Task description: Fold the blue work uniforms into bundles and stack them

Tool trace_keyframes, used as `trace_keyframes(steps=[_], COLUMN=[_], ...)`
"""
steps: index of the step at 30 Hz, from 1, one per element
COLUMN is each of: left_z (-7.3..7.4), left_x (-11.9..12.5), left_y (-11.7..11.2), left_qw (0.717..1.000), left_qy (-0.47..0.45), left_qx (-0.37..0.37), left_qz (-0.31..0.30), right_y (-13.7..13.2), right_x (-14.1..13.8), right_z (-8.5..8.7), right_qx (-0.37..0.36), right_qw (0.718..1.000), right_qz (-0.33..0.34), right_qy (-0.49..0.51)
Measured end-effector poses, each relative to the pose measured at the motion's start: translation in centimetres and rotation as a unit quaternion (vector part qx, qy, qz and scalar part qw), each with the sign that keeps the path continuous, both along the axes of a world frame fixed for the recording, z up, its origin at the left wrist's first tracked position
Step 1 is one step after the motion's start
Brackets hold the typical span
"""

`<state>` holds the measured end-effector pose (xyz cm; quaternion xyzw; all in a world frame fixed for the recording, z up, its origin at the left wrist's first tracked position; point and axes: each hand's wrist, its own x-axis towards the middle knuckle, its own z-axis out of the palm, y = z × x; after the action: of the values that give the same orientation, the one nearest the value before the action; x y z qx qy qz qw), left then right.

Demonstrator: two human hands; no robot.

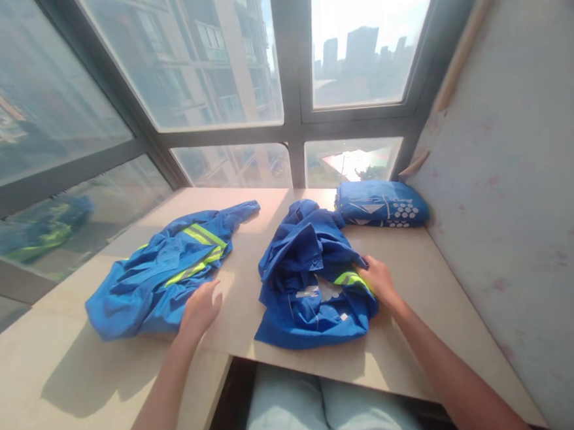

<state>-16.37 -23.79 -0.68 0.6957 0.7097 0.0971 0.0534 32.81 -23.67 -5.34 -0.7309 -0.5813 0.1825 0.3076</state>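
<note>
A crumpled blue work jacket (307,272) with a yellow-green reflective stripe lies in the middle of the pale wooden board (419,278). My right hand (378,278) grips its right edge at the stripe, fingers closed on the cloth. My left hand (201,309) hovers open, fingers together, just right of a second blue garment (163,271) with reflective stripes spread out at the left. That hand holds nothing.
A folded blue garment (382,211) with white print sits at the back right by the window. Large windows (207,57) close off the back and left. A padded wall (525,179) runs along the right. A pale cushion (325,409) lies below the board's near edge.
</note>
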Motion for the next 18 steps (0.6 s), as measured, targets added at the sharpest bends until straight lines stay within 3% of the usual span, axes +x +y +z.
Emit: trace_keyframes(steps=[4, 8, 11, 14, 18], left_z=[0.9, 1.0, 0.3, -0.3, 0.1], left_x=[6.7, 14.5, 18.6, 20.3, 19.6], left_y=[1.0, 2.0, 1.9, 1.4, 1.0], left_qw=[0.985, 0.955, 0.948, 0.944, 0.923], left_qy=[-0.116, -0.206, -0.216, -0.241, -0.317], left_qx=[0.066, 0.050, 0.034, 0.036, 0.063], left_qz=[-0.109, -0.208, -0.233, -0.223, -0.210], right_y=[-0.9, -1.3, -1.4, -1.6, -1.8], right_x=[3.3, 3.5, 2.2, 0.8, -0.1], right_z=[0.8, 1.5, 1.0, -0.4, -1.9], right_qx=[0.065, 0.155, 0.162, 0.119, 0.088], right_qw=[0.993, 0.984, 0.981, 0.985, 0.985], right_qz=[-0.066, 0.004, 0.071, 0.100, 0.110], right_qy=[-0.079, -0.092, -0.079, -0.078, -0.098])
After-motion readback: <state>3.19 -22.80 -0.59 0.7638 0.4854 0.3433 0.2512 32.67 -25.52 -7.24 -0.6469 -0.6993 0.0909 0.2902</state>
